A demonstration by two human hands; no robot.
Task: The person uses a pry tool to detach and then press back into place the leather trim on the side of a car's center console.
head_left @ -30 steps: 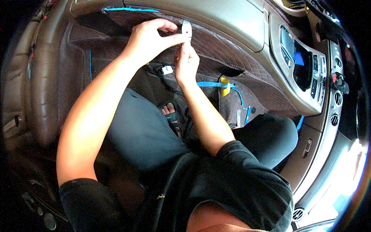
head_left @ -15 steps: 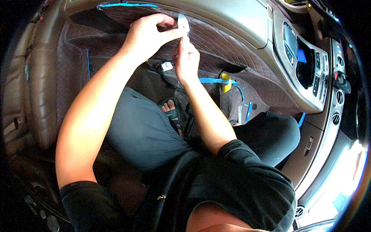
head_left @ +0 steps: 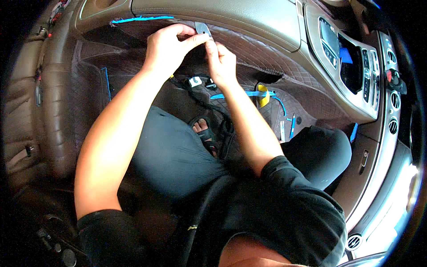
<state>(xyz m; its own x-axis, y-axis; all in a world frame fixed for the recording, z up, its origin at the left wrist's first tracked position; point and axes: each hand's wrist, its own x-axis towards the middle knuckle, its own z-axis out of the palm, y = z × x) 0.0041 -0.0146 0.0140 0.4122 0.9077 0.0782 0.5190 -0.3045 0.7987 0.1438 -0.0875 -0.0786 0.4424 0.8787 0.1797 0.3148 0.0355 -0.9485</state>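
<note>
Two hands up far: left hand [head_left: 167,46] pinches one small grey tab [head_left: 203,29], right hand [head_left: 221,62] fingers closed touching it; one yellow piece [head_left: 263,95] right on quilted mat [head_left: 307,95].

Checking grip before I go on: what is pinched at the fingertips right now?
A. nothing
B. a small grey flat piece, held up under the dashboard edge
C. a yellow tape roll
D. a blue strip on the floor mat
B: the left hand and right hand meet on a small grey flat piece just under the dashboard.
</note>
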